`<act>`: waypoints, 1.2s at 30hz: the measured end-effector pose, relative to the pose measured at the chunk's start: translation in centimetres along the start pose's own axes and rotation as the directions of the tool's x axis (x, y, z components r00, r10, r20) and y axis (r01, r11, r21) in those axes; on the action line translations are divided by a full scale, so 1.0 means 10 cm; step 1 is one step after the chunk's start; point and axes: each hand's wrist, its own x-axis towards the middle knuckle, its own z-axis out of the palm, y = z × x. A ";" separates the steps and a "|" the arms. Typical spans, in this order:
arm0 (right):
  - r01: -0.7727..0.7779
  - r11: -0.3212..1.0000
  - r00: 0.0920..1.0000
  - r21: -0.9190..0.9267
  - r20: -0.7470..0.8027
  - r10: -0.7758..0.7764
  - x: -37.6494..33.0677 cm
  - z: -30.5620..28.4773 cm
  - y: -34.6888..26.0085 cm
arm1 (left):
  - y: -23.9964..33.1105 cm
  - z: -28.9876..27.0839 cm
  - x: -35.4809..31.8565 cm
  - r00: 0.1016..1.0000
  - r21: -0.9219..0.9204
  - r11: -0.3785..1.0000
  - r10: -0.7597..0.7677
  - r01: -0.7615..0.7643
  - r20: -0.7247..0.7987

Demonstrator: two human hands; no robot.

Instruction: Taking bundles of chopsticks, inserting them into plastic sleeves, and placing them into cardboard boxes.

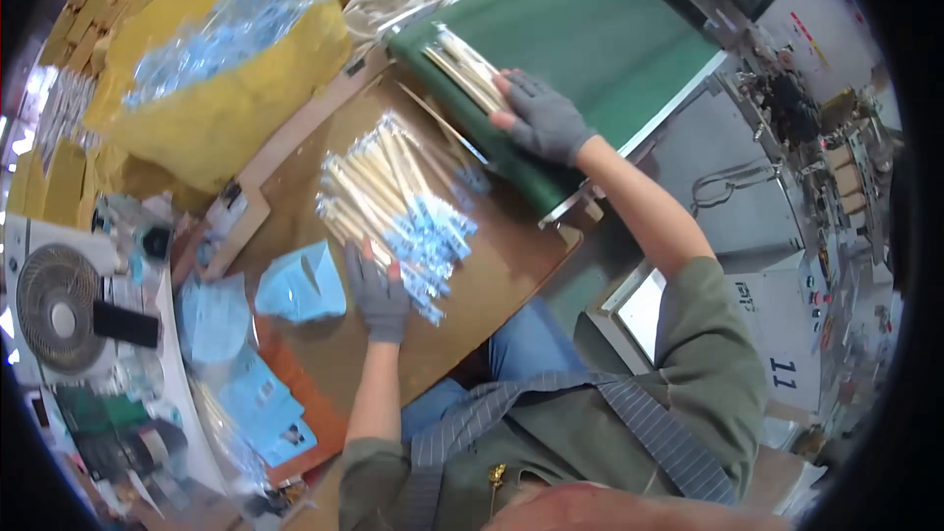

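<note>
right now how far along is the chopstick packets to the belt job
Done: a few packets already lie on the green belt, under the right hand. In hand: the left hand rests on the pile of packets on the brown board. Left: most of that pile.

Left hand (pixel 379 295) flat; right hand (pixel 543 118) outstretched, gloved.

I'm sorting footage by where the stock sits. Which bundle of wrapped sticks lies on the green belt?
The smaller bundle under the right hand lies on the green belt; the larger pile by the left hand rests on the brown board.
</note>
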 end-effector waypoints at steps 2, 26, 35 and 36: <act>0.042 0.998 0.998 -0.056 0.045 -0.040 -0.06 0.15 -0.61 | 0.09 0.05 0.12 0.985 -0.131 0.984 -0.136 0.122 -0.108; -0.155 -0.066 0.987 0.986 0.152 -0.049 0.00 0.21 -2.26 | 0.57 -0.87 0.60 0.996 -0.798 0.596 -0.029 0.089 0.089; -0.158 0.130 0.954 0.979 0.185 -0.236 -0.44 0.17 -2.31 | 0.38 -0.75 0.24 0.906 -0.470 0.829 0.403 -0.302 0.130; -0.253 0.114 0.956 0.961 0.266 -0.122 -0.54 0.08 -2.41 | 0.40 -0.78 0.14 0.934 -0.506 0.850 0.288 -0.148 0.210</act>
